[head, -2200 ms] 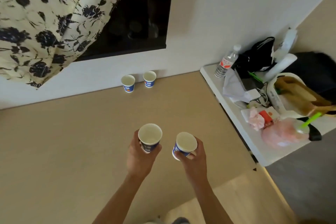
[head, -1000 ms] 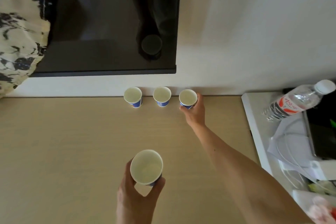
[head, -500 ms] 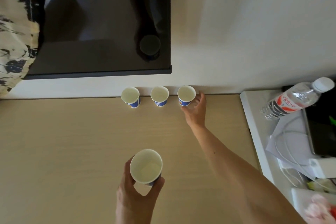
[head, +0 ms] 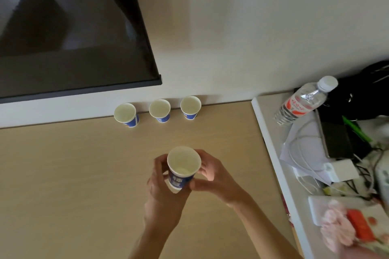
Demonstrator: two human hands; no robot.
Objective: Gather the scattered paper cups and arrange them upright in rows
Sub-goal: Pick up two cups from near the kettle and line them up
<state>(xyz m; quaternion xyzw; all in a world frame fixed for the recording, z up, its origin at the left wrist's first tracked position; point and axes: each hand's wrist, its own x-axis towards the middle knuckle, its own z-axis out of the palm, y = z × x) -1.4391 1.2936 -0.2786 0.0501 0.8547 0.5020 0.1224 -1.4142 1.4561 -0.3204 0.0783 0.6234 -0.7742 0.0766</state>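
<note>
Three cups (head: 160,110) line beige tabletop (head: 63,174) against white wall (head: 252,27).

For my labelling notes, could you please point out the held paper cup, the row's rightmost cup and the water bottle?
held paper cup (head: 183,163), head view, on its pale inside.
row's rightmost cup (head: 190,105), head view, on its pale inside.
water bottle (head: 296,105), head view, on its red label.

One wide-angle camera on the head looks forward and down across the desk (head: 73,174) toward the wall (head: 263,27), close above the left hand (head: 162,195) and right hand (head: 219,181).
</note>
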